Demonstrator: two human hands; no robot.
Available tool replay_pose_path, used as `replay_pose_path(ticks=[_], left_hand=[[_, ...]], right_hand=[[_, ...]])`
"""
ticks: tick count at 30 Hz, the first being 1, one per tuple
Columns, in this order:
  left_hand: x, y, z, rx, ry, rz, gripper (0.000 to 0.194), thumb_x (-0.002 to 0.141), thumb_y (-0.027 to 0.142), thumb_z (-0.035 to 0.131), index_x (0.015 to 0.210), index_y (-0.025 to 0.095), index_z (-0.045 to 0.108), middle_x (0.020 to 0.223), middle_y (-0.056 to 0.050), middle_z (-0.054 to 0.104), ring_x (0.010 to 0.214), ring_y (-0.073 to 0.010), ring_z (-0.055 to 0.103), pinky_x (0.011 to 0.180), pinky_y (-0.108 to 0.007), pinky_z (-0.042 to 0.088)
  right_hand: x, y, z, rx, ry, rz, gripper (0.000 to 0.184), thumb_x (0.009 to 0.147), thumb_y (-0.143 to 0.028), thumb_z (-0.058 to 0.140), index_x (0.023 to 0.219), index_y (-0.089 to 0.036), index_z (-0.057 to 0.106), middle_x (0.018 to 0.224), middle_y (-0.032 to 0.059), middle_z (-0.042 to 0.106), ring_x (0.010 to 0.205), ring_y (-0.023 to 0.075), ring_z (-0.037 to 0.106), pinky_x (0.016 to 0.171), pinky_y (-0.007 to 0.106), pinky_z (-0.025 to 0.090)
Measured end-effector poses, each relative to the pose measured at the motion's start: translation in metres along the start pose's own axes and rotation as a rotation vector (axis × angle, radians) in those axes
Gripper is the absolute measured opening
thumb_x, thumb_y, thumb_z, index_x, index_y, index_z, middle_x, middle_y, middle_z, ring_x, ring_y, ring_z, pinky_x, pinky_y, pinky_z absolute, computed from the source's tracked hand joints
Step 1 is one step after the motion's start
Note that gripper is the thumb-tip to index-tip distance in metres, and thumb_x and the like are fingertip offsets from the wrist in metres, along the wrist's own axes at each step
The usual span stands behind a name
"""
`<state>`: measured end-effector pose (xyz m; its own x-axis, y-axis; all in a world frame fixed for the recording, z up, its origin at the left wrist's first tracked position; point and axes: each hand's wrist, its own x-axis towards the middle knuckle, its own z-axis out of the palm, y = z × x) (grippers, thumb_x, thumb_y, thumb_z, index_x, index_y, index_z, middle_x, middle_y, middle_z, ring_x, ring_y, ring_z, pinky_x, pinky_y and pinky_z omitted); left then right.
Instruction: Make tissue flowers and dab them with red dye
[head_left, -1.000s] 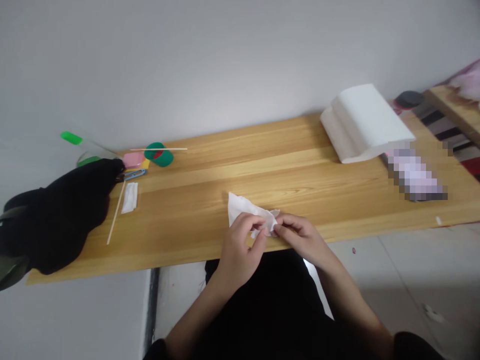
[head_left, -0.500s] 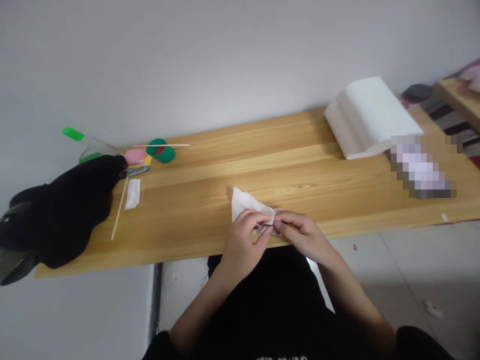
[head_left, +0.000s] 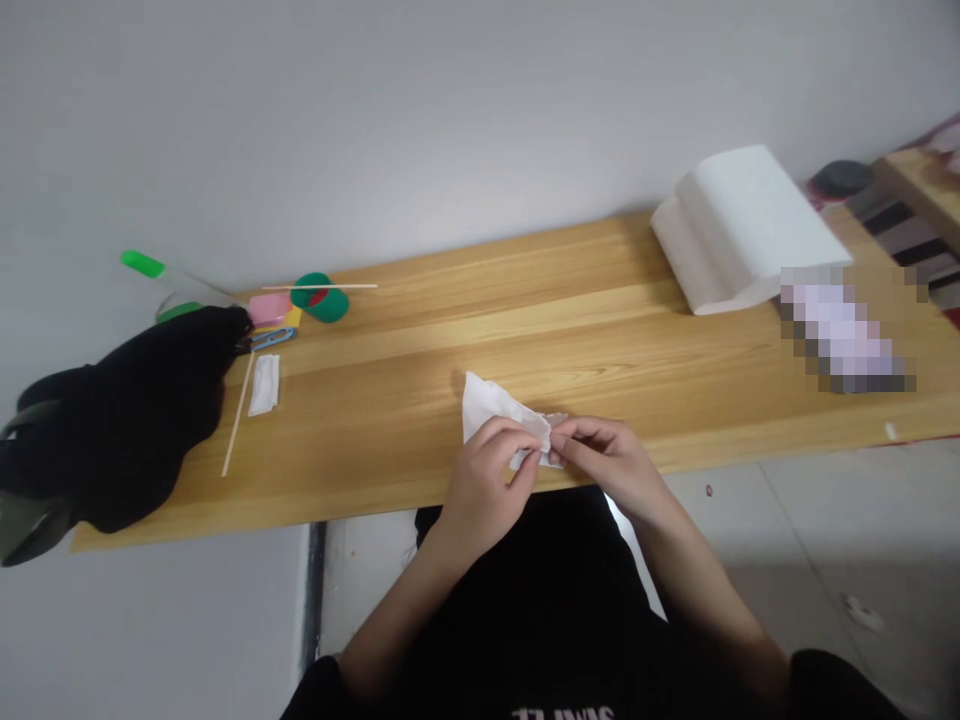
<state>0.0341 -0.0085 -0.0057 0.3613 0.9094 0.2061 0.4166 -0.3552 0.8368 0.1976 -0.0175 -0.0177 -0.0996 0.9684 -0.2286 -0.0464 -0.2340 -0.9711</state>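
Note:
A crumpled white tissue (head_left: pixel 487 402) lies near the front edge of the wooden table (head_left: pixel 525 320). My left hand (head_left: pixel 484 482) pinches its near edge with curled fingers. My right hand (head_left: pixel 609 462) pinches the same edge from the right, fingertips almost meeting the left ones. Part of the tissue is hidden under my fingers.
A stack of white tissue paper (head_left: pixel 742 232) sits at the back right. At the left lie a black cloth (head_left: pixel 127 410), a small white folded piece (head_left: pixel 265 384), a thin wooden stick (head_left: pixel 238 412), a blue clip (head_left: pixel 271 338), a pink block (head_left: pixel 268 308) and a green lid (head_left: pixel 321 298).
My hands have stayed on the tissue, with the fingertips working its near edge closer together. The view has shifted slightly.

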Motion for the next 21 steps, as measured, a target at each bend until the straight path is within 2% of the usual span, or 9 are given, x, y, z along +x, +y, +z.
replay_pose_path(ticks=[11, 21], left_hand=[[-0.001, 0.001, 0.003, -0.019, -0.030, -0.054, 0.008, 0.084, 0.015, 0.055, 0.082, 0.019, 0.061, 0.079, -0.002, 0.066, 0.076, -0.0136, 0.061, 0.072, -0.028, 0.050], [0.000, 0.005, 0.001, 0.014, -0.036, -0.101, 0.004, 0.082, 0.017, 0.059, 0.083, 0.020, 0.062, 0.080, 0.000, 0.067, 0.075, -0.0132, 0.062, 0.072, -0.028, 0.050]], right_hand=[[-0.001, 0.011, -0.003, 0.161, -0.037, -0.008, 0.007, 0.075, -0.028, 0.069, 0.072, -0.021, 0.070, 0.071, -0.0004, 0.068, 0.068, 0.0102, 0.062, 0.067, 0.024, 0.049], [-0.002, 0.013, -0.003, 0.153, -0.004, 0.009, 0.006, 0.072, -0.028, 0.073, 0.075, -0.023, 0.073, 0.073, 0.0002, 0.071, 0.067, 0.0114, 0.065, 0.066, 0.026, 0.053]])
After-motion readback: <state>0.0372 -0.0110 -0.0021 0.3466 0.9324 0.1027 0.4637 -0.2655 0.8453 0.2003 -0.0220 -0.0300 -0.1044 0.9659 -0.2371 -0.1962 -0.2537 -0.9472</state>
